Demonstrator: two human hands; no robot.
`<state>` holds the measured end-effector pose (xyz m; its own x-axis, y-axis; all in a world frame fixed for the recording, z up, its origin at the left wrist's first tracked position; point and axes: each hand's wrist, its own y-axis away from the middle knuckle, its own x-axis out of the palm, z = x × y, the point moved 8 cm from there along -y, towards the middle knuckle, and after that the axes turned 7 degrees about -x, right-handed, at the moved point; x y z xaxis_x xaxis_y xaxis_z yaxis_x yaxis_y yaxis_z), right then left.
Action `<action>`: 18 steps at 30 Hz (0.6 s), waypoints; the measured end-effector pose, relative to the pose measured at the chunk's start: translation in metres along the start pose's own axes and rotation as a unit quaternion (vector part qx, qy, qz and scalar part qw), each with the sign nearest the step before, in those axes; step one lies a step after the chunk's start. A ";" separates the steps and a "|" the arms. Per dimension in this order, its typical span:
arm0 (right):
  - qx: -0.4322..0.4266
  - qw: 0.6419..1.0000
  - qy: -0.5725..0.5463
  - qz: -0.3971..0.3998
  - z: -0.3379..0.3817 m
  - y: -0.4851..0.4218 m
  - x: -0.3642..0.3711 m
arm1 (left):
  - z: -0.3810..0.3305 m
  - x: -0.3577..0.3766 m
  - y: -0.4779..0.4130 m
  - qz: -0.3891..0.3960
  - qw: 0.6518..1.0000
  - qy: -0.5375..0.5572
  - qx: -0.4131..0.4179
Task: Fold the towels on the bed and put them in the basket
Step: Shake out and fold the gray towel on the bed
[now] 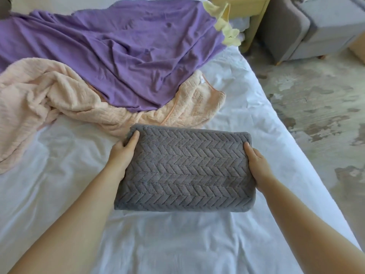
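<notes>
White bedding (69, 155) carries the folded grey towel (185, 169) near the bed's right edge, where the left hand (123, 153) and right hand (256, 165) clasp its short ends, thumbs on top, seemingly to lift it flat toward an unseen basket.

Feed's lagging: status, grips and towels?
Left grip, right grip hold folded grey herringbone fleece towel at ends. Peach fleece towel, purple cloth unfolded behind. No basket visible.

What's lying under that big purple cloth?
A peach towel pokes out from beneath the purple cloth, on the white bed. How far it reaches underneath is covered.
</notes>
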<state>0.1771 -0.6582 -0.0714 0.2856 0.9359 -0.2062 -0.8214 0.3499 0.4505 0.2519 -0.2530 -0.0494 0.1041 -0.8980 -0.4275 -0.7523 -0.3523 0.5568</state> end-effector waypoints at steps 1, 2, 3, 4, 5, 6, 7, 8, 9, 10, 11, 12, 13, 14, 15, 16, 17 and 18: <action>0.005 1.000 -0.004 -0.018 -0.004 0.009 -0.023 | -0.012 0.018 0.009 0.021 1.000 -0.009 0.021; 0.011 0.999 -0.009 -0.035 -0.008 0.018 -0.045 | -0.022 0.037 0.017 0.043 0.998 -0.014 0.041; 0.017 0.998 -0.016 -0.052 -0.014 0.027 -0.067 | -0.031 0.057 0.026 0.064 0.996 -0.019 0.062; 0.023 0.997 -0.022 -0.070 -0.022 0.037 -0.088 | -0.037 0.078 0.035 0.084 0.993 -0.024 0.081; 0.030 0.995 -0.029 -0.087 -0.030 0.047 -0.107 | -0.041 0.098 0.044 0.102 0.989 -0.031 0.099; 0.037 0.994 -0.034 -0.102 -0.040 0.057 -0.125 | -0.046 0.117 0.052 0.120 0.985 -0.038 0.116; 0.046 0.991 -0.040 -0.116 -0.052 0.068 -0.140 | -0.049 0.136 0.058 0.135 0.981 -0.047 0.131; 0.055 0.989 -0.051 -0.129 -0.064 0.079 -0.152 | -0.052 0.154 0.063 0.147 0.977 -0.059 0.144; 0.063 0.986 -0.063 -0.139 -0.078 0.089 -0.162 | -0.055 0.171 0.067 0.159 0.972 -0.072 0.155; 0.071 0.983 -0.071 -0.151 -0.091 0.099 -0.170 | -0.056 0.187 0.070 0.168 0.968 -0.085 0.167; 0.079 0.980 -0.070 -0.166 -0.104 0.107 -0.177 | -0.057 0.202 0.071 0.174 0.963 -0.100 0.178; 0.086 0.977 -0.059 -0.186 -0.117 0.113 -0.182 | -0.056 0.215 0.072 0.178 0.959 -0.119 0.187; 0.091 0.973 -0.044 -0.206 -0.127 0.118 -0.186 | -0.052 0.226 0.072 0.177 0.955 -0.141 0.191; 0.093 0.970 -0.031 -0.222 -0.133 0.121 -0.189 | -0.047 0.234 0.072 0.172 0.952 -0.167 0.189; 0.095 0.967 -0.019 -0.236 -0.138 0.122 -0.190 | -0.041 0.239 0.071 0.159 0.950 -0.194 0.185; 0.095 0.964 -0.002 -0.250 -0.140 0.122 -0.193 | -0.036 0.241 0.071 0.137 0.947 -0.225 0.182; 0.086 0.958 0.030 -0.271 -0.139 0.122 -0.197 | -0.035 0.237 0.074 0.100 0.941 -0.260 0.192; 0.063 0.948 0.077 -0.303 -0.132 0.125 -0.202 | -0.041 0.232 0.082 0.050 0.925 -0.292 0.236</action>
<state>-0.0481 -0.8089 -0.0885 0.6029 0.5474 -0.5804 -0.4610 0.8327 0.3066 0.2412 -0.5008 -0.0739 -0.2474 -0.5751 -0.7798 -0.9538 0.0030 0.3005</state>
